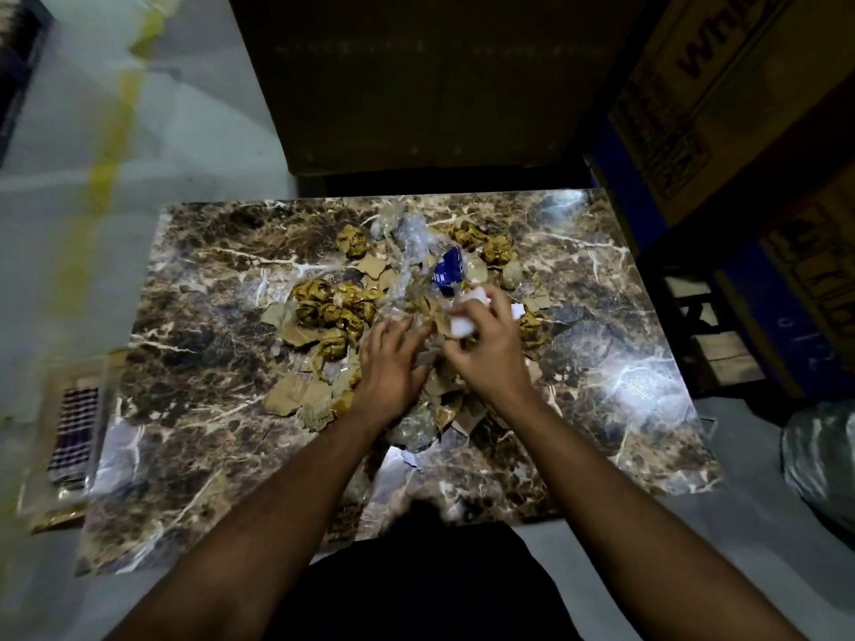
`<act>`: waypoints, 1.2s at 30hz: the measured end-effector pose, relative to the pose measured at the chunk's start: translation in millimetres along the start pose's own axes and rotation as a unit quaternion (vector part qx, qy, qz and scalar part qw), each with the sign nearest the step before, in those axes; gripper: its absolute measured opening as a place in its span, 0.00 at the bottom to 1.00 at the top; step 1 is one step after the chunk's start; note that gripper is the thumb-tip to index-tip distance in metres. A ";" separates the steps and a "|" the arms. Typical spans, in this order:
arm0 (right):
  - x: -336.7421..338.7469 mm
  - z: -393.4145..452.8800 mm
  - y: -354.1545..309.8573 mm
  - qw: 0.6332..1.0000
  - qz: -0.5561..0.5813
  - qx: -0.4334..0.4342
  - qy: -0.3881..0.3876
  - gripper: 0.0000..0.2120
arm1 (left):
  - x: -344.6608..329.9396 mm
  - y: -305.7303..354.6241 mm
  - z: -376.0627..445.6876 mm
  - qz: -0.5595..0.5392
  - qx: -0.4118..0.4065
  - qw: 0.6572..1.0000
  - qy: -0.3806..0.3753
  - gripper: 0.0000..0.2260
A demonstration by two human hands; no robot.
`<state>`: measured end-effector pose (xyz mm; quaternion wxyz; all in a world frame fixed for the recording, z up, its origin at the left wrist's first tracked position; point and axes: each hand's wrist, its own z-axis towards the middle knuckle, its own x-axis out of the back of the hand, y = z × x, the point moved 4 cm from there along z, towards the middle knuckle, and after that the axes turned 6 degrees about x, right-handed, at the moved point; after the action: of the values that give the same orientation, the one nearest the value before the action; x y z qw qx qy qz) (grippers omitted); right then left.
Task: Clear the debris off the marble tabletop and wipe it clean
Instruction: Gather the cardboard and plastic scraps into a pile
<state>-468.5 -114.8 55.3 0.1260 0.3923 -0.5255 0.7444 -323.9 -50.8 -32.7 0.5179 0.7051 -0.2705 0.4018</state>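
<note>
Right hand (490, 351): fingers curled round a white block (465, 316), held above the middle of the debris pile; blur hides the exact finger placement.
Left hand (393, 363): fingers straight and spread, palm down, pressing on the pile just left of the right hand; whether it grasps anything cannot be told.
Debris pile (370, 316): heaped on the middle of the counter, under and around both hands.
Gold foil balls (333, 307): crumpled, clustered at the left of the pile; more sit at its far and right edges.
Cardboard scraps (296, 395): torn brown pieces, flat, at the near-left of the pile.
Clear plastic wrap (412, 233): crumpled, at the far side of the pile.
Blue wrapper (448, 268): white lettering, just beyond the white block, touching the plastic wrap.
Counter (624, 353): brown marble pattern with white veins, glossy, bare to either side of the pile.
Cardboard boxes (721, 108): printed, stacked beyond the counter's right far corner.
Dark panel (416, 85): upright behind the counter's far edge.
Checked cloth (74, 437): on the floor beside the counter's left edge.
</note>
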 end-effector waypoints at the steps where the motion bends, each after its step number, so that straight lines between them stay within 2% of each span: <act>1: -12.2 13.0 -2.5 0.999 -0.033 0.026 -0.022 0.20 | 0.8 -0.6 -0.2 -0.027 0.022 0.999 -0.007 0.32; 4: -57.9 31.2 1.8 0.966 -0.185 0.100 -0.151 0.27 | 0.1 -3.1 4.7 -0.058 0.067 0.996 -0.032 0.40; 7: -83.5 21.3 9.0 0.930 -0.242 0.151 -0.233 0.31 | 4.5 -7.3 7.9 -0.008 0.070 0.996 -0.057 0.36; 9: -86.2 15.4 10.8 0.927 -0.249 0.151 -0.238 0.33 | 9.1 -8.4 8.3 -0.021 0.061 0.995 -0.076 0.35; 13: -87.3 16.9 9.7 0.925 -0.249 0.149 -0.246 0.31 | 25.6 -15.8 5.2 -0.069 0.038 0.993 -0.091 0.41; 16: -92.5 16.1 13.2 0.907 -0.279 0.179 -0.260 0.30 | 39.2 -42.1 -15.7 -0.120 0.075 0.990 -0.019 0.42; 18: -97.2 13.2 17.5 0.898 -0.304 0.182 -0.261 0.31 | 46.8 -57.8 -47.8 -0.108 0.081 0.990 0.045 0.41; 21: -104.1 11.9 20.5 0.897 -0.315 0.175 -0.257 0.32 | 40.8 -64.6 -108.7 -0.030 -0.038 0.994 0.098 0.32; 23: -105.6 12.5 20.9 0.895 -0.318 0.178 -0.258 0.32 | 19.6 -67.7 -142.7 0.066 -0.147 0.984 0.080 0.26; 24: -106.2 13.1 21.4 0.894 -0.319 0.179 -0.259 0.32 | 8.5 -72.7 -152.8 0.113 -0.177 0.976 0.060 0.23; 28: -107.1 13.0 22.9 0.894 -0.319 0.180 -0.258 0.33 | -11.1 -90.4 -155.6 0.169 -0.195 0.964 0.059 0.19; 31: -106.3 12.2 22.9 0.895 -0.316 0.183 -0.256 0.33 | -8.8 -97.0 -149.4 0.122 -0.150 0.976 0.099 0.20; 36: -105.5 9.2 19.5 0.901 -0.308 0.172 -0.254 0.33 | 29.3 -83.0 -110.6 -0.017 0.041 0.983 0.177 0.19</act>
<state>-406.4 -107.3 -32.3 0.1419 0.7256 -0.2568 0.6224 -273.8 81.4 -34.9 0.5348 0.6479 -0.1459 0.5224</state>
